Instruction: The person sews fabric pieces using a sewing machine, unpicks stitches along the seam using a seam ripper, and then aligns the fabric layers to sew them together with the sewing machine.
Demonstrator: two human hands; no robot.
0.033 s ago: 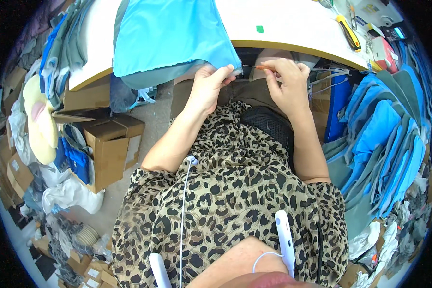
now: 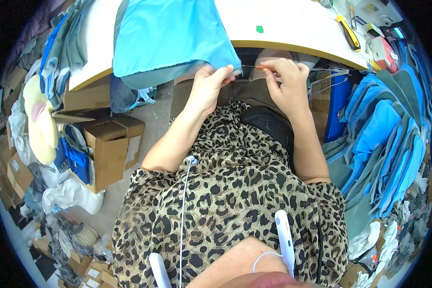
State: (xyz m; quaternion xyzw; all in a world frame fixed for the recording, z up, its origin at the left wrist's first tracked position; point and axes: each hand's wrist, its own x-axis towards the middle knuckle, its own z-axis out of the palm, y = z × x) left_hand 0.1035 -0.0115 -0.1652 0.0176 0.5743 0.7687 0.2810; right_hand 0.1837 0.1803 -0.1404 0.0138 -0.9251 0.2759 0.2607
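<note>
Blue cloth lies over the worktop's front edge, near corner hanging past it, left hand thumb and fingers pinching that corner. Right hand pinches a brown-handled tool, thin shaft pointing at the corner, tip contact unclear. I'd keep the corner taut, shaft in line with it, left fingertips clear of the tip; yellow cutter sits by the worktop's right end.
</note>
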